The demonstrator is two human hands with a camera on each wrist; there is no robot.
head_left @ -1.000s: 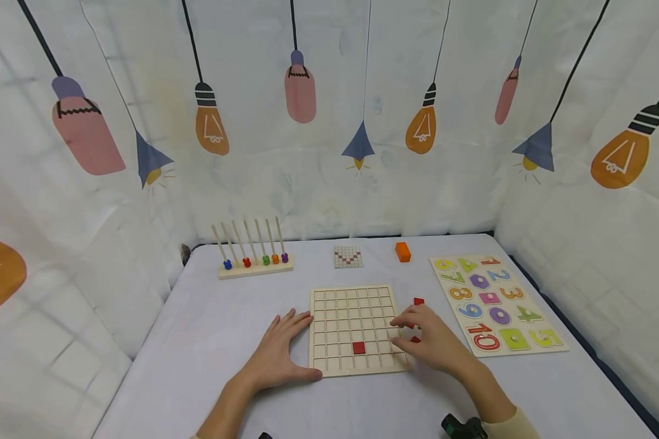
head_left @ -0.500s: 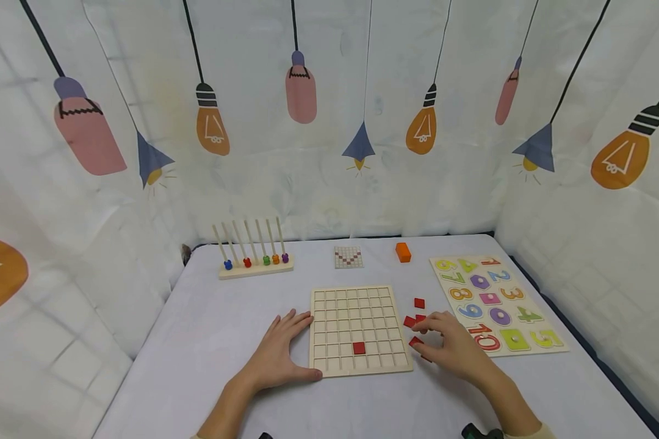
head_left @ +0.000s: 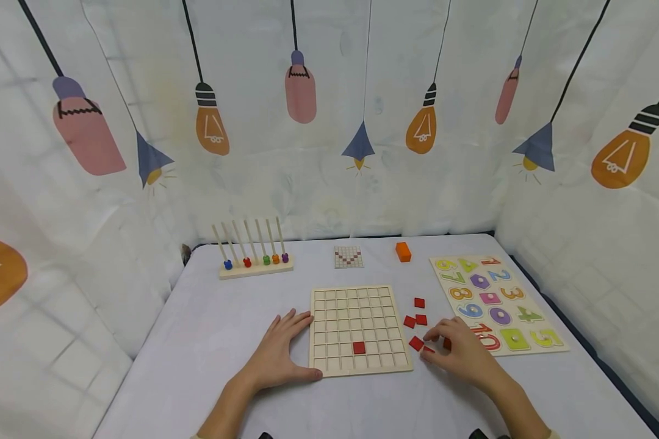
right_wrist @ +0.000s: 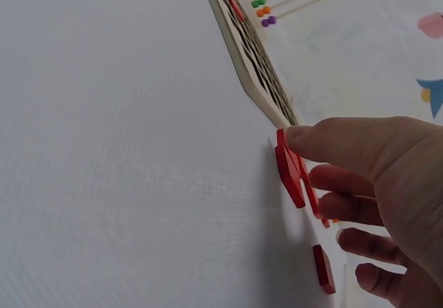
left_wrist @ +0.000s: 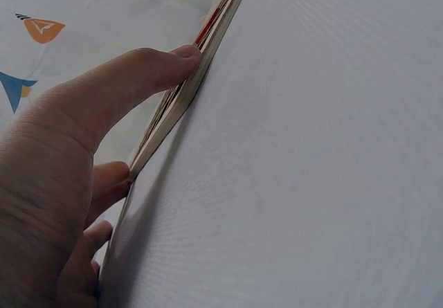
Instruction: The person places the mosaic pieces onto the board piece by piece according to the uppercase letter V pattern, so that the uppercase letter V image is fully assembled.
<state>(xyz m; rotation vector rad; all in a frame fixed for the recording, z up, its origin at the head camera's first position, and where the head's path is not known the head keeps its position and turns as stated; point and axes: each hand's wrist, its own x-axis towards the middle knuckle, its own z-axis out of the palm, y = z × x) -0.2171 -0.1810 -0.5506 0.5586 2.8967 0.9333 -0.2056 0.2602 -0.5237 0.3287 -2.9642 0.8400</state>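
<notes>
A wooden grid board lies on the white table, with one red square tile in a cell of its lower half. My left hand rests at the board's left side, fingers spread along the edge and thumb on the near-left corner. Right of the board, my right hand is over loose red tiles. In the right wrist view its thumb touches a red tile, and the other fingers are apart from the thumb. Another tile lies below the fingers. Several more, such as one red tile, lie farther back.
A small pattern card and an orange block lie behind the board. A wooden peg abacus with coloured beads stands at the back left. On the right lies a number puzzle board, close to the right hand.
My right hand has moved right, from over the board's right edge to the loose red tiles, uncovering several of them. The left hand and the board have stayed put.
</notes>
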